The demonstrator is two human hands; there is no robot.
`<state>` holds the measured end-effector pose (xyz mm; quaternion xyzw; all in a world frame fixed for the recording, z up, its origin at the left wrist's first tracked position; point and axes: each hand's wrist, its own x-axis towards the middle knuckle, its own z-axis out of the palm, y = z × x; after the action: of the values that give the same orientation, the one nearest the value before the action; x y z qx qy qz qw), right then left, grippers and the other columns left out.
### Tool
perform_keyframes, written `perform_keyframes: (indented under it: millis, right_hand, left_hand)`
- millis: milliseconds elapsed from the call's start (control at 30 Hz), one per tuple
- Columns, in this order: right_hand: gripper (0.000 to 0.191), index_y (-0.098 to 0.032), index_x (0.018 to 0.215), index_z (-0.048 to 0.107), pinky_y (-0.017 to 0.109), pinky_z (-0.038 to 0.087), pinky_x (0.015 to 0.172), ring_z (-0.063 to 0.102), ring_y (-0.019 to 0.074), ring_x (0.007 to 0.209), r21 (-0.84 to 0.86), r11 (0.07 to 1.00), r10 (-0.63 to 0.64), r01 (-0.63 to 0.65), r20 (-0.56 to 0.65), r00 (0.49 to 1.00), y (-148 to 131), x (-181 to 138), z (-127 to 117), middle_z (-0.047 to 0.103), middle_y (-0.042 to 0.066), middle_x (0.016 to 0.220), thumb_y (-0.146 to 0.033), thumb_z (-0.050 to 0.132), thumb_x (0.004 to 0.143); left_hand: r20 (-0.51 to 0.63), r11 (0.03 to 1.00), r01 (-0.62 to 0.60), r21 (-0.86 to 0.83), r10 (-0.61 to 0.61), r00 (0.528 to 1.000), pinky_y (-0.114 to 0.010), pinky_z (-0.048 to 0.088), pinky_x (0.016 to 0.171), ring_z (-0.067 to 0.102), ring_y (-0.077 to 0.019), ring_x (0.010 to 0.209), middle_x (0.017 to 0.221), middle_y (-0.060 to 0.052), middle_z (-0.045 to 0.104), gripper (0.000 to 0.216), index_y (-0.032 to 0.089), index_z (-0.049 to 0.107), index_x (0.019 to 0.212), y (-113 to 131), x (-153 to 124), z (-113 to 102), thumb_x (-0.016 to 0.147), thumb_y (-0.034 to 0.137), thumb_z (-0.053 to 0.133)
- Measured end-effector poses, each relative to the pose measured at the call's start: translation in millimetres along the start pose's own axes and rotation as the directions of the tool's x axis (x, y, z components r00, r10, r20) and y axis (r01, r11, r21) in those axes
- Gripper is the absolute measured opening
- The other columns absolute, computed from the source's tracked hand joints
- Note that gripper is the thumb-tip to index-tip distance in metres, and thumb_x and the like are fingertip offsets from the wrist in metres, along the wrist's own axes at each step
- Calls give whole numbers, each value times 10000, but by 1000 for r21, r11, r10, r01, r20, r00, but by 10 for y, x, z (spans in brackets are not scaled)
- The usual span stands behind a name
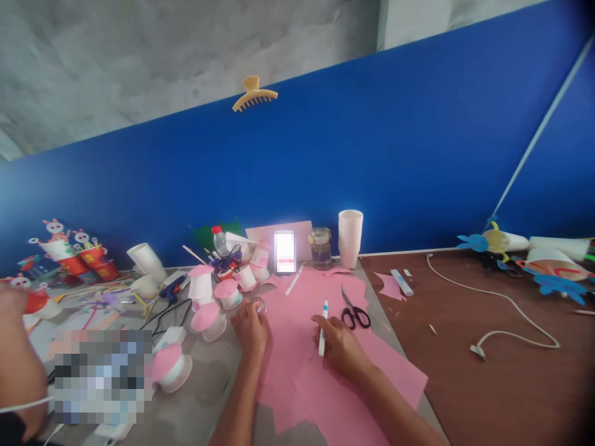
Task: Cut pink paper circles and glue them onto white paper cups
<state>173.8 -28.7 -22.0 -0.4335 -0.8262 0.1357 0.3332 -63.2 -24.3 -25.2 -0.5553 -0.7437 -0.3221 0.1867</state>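
Note:
My right hand (344, 348) is closed around a white marker (322, 344) with a blue band near its top, held almost upright over pink paper (290, 334). My left hand (252, 328) rests at the paper's left edge, its fingers curled on a small clear round object (261, 305); its exact kind is hard to make out. Just beyond my right hand lie black-handled scissors (356, 316), blades pointing away. White cups with pink tops, such as this one (207, 320), stand left of my left hand.
A lit phone (285, 251) leans upright at the back, beside a glass jar (320, 246) and stacked white cups (350, 238). A white cable (504, 300) crosses the brown table at right. Another person's arm (21, 353) reaches in at left, near a glue gun (173, 289) and craft scraps.

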Motion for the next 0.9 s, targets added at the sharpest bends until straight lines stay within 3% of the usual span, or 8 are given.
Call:
perform_keyframes:
  millis: [133,333,500,700,900]
  right_hand:
    - [388,-184,1112,572,334,377,735,579,249,842,-168,986,2,23,150,989,-232,-29,-37,678,82,882,-170,606,726]
    - [352,-196,1055,556,306,305,670,577,223,803,-251,967,13,50,247,969,-303,-79,-1,663,75,898,-72,551,726]
    - [377,-190,1043,555,307,284,668,574,217,794,-248,969,61,16,297,953,-291,-78,2,661,69,856,-21,515,708]
    - [379,-226,1100,539,331,313,733,538,262,905,-203,979,36,14,238,971,-359,-79,2,640,74,1002,-207,621,730]
    - [355,-191,988,579,311,312,682,552,230,812,-239,971,36,32,272,962,-321,-54,79,653,74,878,-22,537,678]
  left_hand:
    - [93,995,-74,-73,81,992,-416,356,965,587,-240,996,974,-85,673,184,192,610,921,59,-7,-27,781,129,507]
    - [280,999,-40,-18,44,959,-376,415,861,597,-238,913,931,-79,694,176,182,657,880,157,-55,-63,818,185,492]
    - [278,998,-56,21,48,959,-445,373,914,559,-282,993,923,-92,692,210,178,677,929,204,-76,-78,809,213,508]
    - [280,993,-106,48,89,956,-546,249,1020,529,-305,1065,973,-67,696,195,204,669,935,217,-115,-77,783,217,548]
    - [251,992,-128,-6,126,960,-572,135,1081,499,-313,1135,1006,-67,695,193,203,664,926,235,-144,-90,793,206,525]
